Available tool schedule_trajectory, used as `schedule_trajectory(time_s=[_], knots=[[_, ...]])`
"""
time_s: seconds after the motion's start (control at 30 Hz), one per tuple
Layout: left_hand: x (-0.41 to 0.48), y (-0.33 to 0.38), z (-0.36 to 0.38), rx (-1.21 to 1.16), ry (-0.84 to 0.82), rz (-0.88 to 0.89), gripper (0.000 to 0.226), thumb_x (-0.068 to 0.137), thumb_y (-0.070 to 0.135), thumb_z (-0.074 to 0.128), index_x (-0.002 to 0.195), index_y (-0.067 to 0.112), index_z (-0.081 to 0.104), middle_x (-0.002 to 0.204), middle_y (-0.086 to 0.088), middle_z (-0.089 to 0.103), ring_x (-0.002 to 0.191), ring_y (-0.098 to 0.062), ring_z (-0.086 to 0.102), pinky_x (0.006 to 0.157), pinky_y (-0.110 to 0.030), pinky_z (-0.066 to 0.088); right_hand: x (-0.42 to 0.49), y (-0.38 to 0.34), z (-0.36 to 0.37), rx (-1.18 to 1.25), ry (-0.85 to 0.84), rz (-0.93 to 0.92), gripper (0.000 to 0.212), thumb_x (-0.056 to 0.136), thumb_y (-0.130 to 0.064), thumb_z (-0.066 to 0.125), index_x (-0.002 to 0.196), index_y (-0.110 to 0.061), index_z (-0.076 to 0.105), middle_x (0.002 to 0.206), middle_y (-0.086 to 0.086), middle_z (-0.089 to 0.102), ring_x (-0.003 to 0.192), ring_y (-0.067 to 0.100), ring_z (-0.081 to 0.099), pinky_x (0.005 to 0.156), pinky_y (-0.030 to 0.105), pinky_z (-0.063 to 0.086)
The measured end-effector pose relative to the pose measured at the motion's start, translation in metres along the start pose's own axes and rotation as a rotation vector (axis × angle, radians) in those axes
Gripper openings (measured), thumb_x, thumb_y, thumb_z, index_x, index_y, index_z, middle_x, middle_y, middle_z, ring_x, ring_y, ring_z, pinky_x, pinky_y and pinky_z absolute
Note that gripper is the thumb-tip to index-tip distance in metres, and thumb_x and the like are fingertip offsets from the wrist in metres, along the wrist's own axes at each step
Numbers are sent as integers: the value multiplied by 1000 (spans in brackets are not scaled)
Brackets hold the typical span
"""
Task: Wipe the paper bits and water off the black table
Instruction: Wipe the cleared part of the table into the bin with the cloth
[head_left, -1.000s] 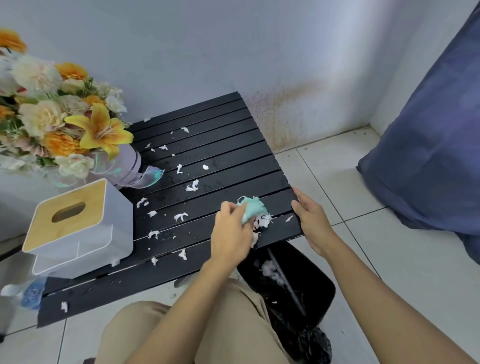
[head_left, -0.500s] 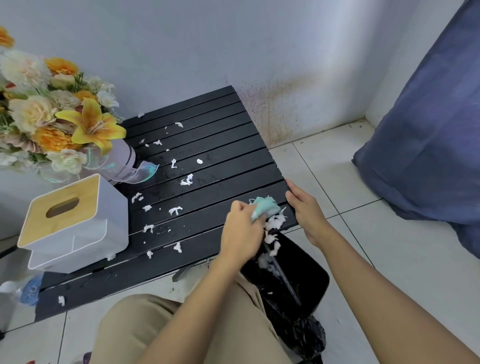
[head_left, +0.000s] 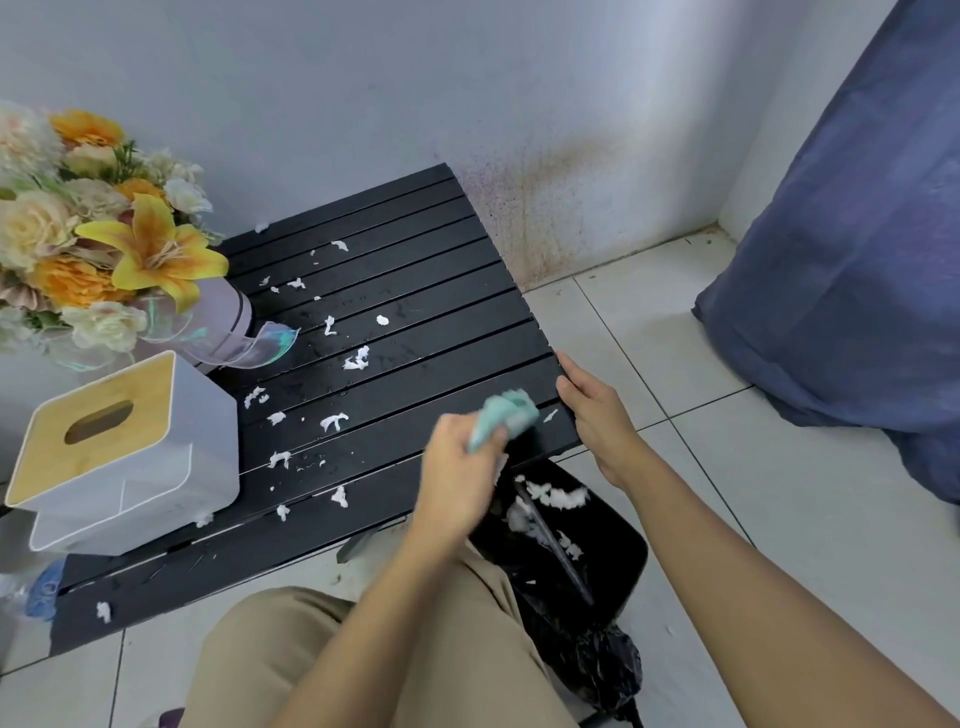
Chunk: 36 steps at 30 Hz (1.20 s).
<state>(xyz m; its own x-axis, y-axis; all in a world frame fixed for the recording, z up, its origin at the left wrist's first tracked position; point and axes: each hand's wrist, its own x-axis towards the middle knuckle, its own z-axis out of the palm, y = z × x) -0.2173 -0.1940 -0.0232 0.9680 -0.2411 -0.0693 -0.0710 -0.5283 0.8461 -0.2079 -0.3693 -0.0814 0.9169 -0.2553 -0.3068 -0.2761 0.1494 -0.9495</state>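
Note:
A black slatted table (head_left: 415, 291) carries several white paper bits (head_left: 356, 359) and small water drops across its middle. My left hand (head_left: 457, 467) grips a teal cloth (head_left: 506, 415) at the table's near right corner, just above the front edge. My right hand (head_left: 597, 415) clasps the table's right edge beside the cloth. Below that corner stands a black bin (head_left: 613, 566) lined with a black bag, and wet paper bits (head_left: 558, 496) lie inside it.
A white tissue box with a wooden top (head_left: 119, 452) sits on the table's left. A flower bouquet in a pale vase (head_left: 130, 260) stands behind it. A blue fabric mass (head_left: 857, 286) fills the right side. White floor tiles (head_left: 779, 519) surround the table. My knee in khaki trousers (head_left: 363, 665) is below.
My left hand swept the cloth rightwards and pushed a clump of paper bits off the front edge into the bin. The right hand stayed on the table's edge.

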Motion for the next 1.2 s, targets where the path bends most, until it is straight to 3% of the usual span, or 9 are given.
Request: schedule_trajectory(time_s=[0.13, 0.33, 0.47, 0.57, 0.67, 0.73, 0.97, 1.13, 1.2], knots=[[50, 2, -13, -7, 135, -79, 27, 93, 18, 54, 73, 1, 55, 70, -5, 45, 63, -15, 43, 61, -31, 34, -1, 1, -2, 76, -25, 42, 46, 103, -16, 45, 148, -20, 39, 148, -8, 47, 134, 7, 44, 116, 36, 33], [6, 0, 32, 544, 4, 283, 34, 91, 25, 55, 125, 24, 57, 113, 3, 45, 96, -19, 42, 72, -33, 47, -1, -2, -2, 97, -15, 71, 44, 103, -17, 44, 146, -24, 42, 142, -8, 51, 122, 7, 51, 111, 33, 37], [3, 11, 9, 132, -206, 132, 10, 92, 21, 58, 93, 21, 67, 89, 1, 49, 79, -13, 49, 72, -29, 40, -1, -3, -2, 104, -17, 64, 44, 103, -18, 44, 147, -22, 41, 150, -8, 42, 134, 7, 41, 116, 35, 32], [44, 5, -4, -53, -36, 18, 28, 92, 20, 54, 66, 11, 51, 70, -4, 47, 67, -17, 45, 62, -32, 36, 0, -1, -2, 103, -25, 67, 45, 103, -19, 45, 147, -23, 41, 149, -8, 44, 135, 6, 40, 118, 35, 30], [63, -6, 7, 319, 19, -5, 14, 94, 28, 52, 101, 26, 64, 106, -5, 49, 97, -25, 45, 84, -37, 43, 1, 2, -3, 117, -18, 79, 44, 102, -22, 47, 146, -26, 43, 147, -7, 48, 134, 10, 45, 116, 40, 33], [48, -10, 22, 598, 74, 102, 31, 92, 24, 55, 122, 24, 59, 118, -4, 47, 97, -28, 44, 83, -41, 45, 1, 1, -3, 112, -17, 78, 44, 102, -22, 47, 145, -26, 43, 149, -6, 45, 136, 11, 42, 117, 40, 31], [14, -21, -4, 496, -240, 455, 38, 93, 22, 54, 128, 34, 54, 113, 14, 44, 95, -14, 37, 77, -30, 44, -1, -3, -2, 38, -12, 40, 43, 104, -20, 43, 147, -25, 41, 150, -12, 39, 137, 2, 33, 114, 23, 24], [51, -16, 11, 523, 68, 110, 34, 94, 26, 53, 127, 34, 54, 112, 6, 46, 101, -23, 42, 75, -35, 44, -1, -3, -2, 39, -10, 32, 43, 104, -19, 43, 147, -24, 42, 151, -10, 40, 136, 1, 36, 113, 21, 26], [33, -8, 28, 630, 139, 160, 40, 88, 17, 56, 126, 29, 55, 113, 1, 48, 96, -26, 44, 73, -35, 42, -3, -5, -1, 26, -3, 29, 44, 104, -17, 43, 147, -23, 41, 151, -10, 39, 130, -3, 37, 106, 15, 27]])
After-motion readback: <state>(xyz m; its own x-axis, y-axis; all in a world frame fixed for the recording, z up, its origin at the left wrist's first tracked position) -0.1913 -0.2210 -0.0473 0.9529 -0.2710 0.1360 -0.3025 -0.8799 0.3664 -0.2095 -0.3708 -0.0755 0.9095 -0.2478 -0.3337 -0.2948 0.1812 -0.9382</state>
